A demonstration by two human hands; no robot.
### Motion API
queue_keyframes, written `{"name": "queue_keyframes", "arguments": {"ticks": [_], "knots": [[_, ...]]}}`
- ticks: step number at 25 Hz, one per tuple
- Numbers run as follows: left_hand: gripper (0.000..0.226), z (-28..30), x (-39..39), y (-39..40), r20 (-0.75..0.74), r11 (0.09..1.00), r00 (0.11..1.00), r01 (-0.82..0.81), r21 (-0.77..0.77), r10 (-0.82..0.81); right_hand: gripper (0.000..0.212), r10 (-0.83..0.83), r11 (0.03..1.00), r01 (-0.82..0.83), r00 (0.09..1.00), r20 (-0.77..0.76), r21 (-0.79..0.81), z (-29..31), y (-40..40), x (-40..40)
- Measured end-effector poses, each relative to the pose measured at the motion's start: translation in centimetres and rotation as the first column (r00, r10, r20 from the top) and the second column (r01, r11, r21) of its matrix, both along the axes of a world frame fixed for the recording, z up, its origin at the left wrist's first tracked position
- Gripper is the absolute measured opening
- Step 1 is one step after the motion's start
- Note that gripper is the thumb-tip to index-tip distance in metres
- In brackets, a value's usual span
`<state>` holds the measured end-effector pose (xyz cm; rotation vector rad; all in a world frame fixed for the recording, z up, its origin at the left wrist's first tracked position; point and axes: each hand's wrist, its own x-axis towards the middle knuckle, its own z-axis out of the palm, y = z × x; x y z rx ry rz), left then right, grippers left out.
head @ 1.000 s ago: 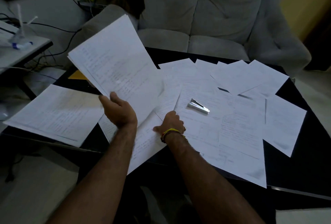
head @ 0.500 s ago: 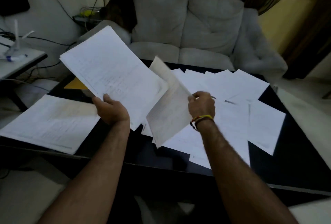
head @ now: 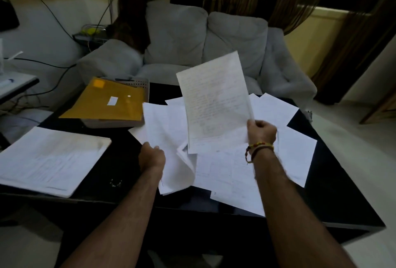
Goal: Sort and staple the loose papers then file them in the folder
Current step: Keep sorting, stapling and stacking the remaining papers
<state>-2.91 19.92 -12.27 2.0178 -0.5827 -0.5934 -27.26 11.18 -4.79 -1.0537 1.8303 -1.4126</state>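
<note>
My right hand [head: 261,131] grips one written sheet [head: 214,100] by its lower right corner and holds it up, tilted, above the table. My left hand [head: 151,156] holds a thin bundle of sheets [head: 167,137] low over the table, its near end drooping. Loose papers [head: 278,139] lie spread across the middle and right of the black table [head: 334,203]. A separate stack of papers [head: 51,158] lies at the table's left edge. A yellow folder [head: 107,100] rests on a grey tray [head: 141,87] at the back left. The stapler is hidden.
A grey sofa [head: 205,40] stands right behind the table. At the far left are a white side table [head: 17,81] and cables along the wall. Brown curtains hang behind the sofa. Pale floor shows to the right of the table.
My right hand has lifted the single sheet higher and to the right. My left hand has lowered its bundle toward the table, uncovering the yellow folder. The camera has tilted up.
</note>
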Motion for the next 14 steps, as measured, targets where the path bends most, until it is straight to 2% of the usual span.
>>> {"name": "queue_keyframes", "arguments": {"ticks": [2,4,7,10,14], "knots": [[0.038,-0.6,-0.5,0.7,0.01,0.996,0.998,0.057,0.072,-0.058,0.014,-0.044,0.998,0.042,0.997,0.059,0.042,-2.6,0.8,0.6],[0.031,-1.2,-0.1,1.2,0.103,0.984,0.989,0.086,0.159,-0.103,0.011,-0.105,0.994,0.1,0.985,0.138,0.042,-4.1,0.6,0.2],[0.031,-2.4,0.2,1.1,0.096,0.98,0.989,0.095,0.172,-0.113,0.013,-0.014,0.991,-0.014,0.977,0.211,0.13,-5.6,-1.0,0.2],[0.029,-3.3,-0.8,0.6,-0.047,0.987,0.988,0.151,0.055,-0.148,0.019,0.183,0.934,-0.196,0.981,0.07,0.299,-8.4,-0.5,2.5],[0.021,-5.7,0.0,0.3,-0.033,0.984,0.984,0.171,-0.043,-0.173,0.019,0.369,0.853,-0.281,0.921,-0.127,0.441,-12.3,2.6,4.4]]}}
